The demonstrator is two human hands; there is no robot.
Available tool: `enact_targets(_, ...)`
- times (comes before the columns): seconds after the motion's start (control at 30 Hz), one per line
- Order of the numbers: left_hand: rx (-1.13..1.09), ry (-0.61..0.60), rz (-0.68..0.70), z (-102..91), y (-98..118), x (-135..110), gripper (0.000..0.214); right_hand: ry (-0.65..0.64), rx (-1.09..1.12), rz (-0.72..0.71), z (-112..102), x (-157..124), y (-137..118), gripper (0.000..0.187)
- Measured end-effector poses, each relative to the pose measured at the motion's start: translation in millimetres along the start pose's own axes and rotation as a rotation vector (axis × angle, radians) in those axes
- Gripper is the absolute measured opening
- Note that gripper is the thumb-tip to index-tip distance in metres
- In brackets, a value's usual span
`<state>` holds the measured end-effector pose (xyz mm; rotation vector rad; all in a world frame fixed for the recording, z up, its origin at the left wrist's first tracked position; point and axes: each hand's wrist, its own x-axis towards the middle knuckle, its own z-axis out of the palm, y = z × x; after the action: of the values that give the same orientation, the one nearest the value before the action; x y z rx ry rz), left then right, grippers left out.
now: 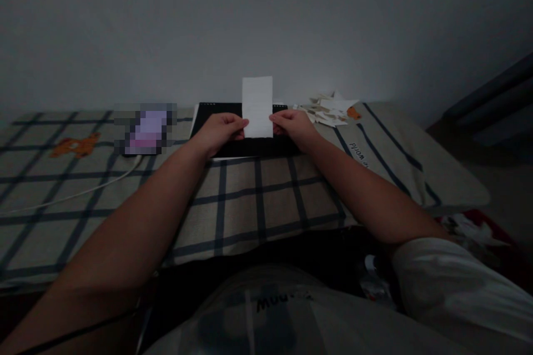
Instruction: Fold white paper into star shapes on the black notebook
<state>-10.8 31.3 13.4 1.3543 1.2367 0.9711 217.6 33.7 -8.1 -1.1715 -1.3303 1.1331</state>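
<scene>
The left hand (222,128) and right hand (296,126) pinch opposite edges of the white paper (257,105) above the black pad (255,148), seemingly steadying it, folded or not I cannot tell, so moving it calls for even grip.

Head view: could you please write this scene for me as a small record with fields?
Left grip: pinches the white paper near its lower left corner
Right grip: pinches its right edge, low down
Behind and below the paper: flat black pad; contact with paper cannot be told
Right of the pad: heap of paper scraps
Left of the pad: phone, image blurred, with white cable
Surface: checked cloth
Light: dim
</scene>
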Motion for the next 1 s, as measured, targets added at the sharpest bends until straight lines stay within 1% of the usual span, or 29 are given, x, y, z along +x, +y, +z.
enact_targets(0.17,-0.059,-0.024,-0.038,1.3,1.2,-1.2,0.020,0.035,-0.019,-0.025,-0.5,-0.1,-1.3,0.020)
enact_targets(0.27,-0.004,-0.026,-0.024,1.0,3.0,-2.6,0.022,0.041,-0.014,-0.026,-1.0,1.1,0.1,0.019)
enact_targets(0.4,0.075,0.027,0.024,1.4,5.3,-4.4,0.025,0.038,-0.018,-0.034,-0.3,2.4,1.8,0.018)
enact_targets(0.47,0.055,0.027,0.001,2.4,5.9,-4.9,0.023,0.056,-0.021,-0.036,-0.3,2.7,1.8,0.018)
enact_targets(0.57,0.041,-0.024,-0.059,4.0,6.2,-5.2,0.021,0.095,-0.033,-0.037,-1.2,2.9,1.0,0.018)
enact_targets(0.63,0.055,-0.031,-0.064,4.3,6.2,-4.9,0.022,0.102,-0.035,-0.035,-1.6,2.9,0.4,0.019)
enact_targets(0.8,0.028,0.016,-0.004,4.7,4.8,-2.5,0.021,0.080,-0.016,-0.013,-0.2,0.7,-2.9,0.020)
enact_targets(0.9,-0.008,0.080,0.023,5.6,1.4,0.5,0.017,0.059,-0.047,0.029,1.4,-1.8,-5.2,0.025)
enact_targets(1.0,0.045,0.139,0.089,3.5,-3.0,4.9,0.009,0.048,-0.111,0.036,1.3,-3.0,-5.2,0.027)
